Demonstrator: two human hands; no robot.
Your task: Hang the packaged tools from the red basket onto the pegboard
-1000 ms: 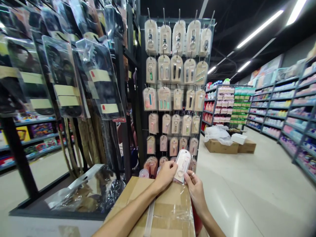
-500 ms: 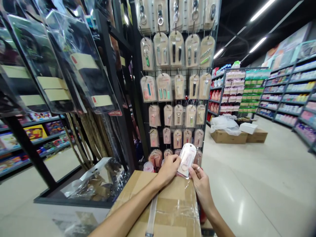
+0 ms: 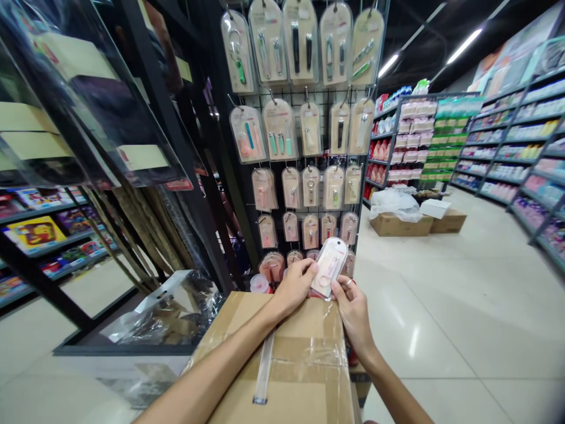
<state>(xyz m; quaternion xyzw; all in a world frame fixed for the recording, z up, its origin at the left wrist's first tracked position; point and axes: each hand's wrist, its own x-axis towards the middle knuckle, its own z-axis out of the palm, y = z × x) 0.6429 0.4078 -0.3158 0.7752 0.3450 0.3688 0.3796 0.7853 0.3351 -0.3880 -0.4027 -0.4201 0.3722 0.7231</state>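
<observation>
Between my hands, over the far end of a taped cardboard box (image 3: 304,347), is a blister pack (image 3: 329,268) with what looks like a nail clipper and a ring inside. My left hand (image 3: 296,287) pinches its left edge. Fingers of my right hand (image 3: 353,309), one wearing a ring, are closed on its lower right corner. The pack tilts to the right, its rounded top with a hang hole pointing up. Behind it, a wire display rack (image 3: 282,94) carries rows of similar carded packs (image 3: 310,229) on hooks.
A clear plastic strip (image 3: 263,371) lies on the box. To the left stands a black-framed stand (image 3: 110,347) with clear bags and sticks. Cartons with plastic wrap (image 3: 395,203) sit on the floor at right, before stocked shelves (image 3: 507,141).
The view has shifted, so the rack, box and hands appear further left and higher. Both hands still hold the blister pack, which leans slightly more to the right.
</observation>
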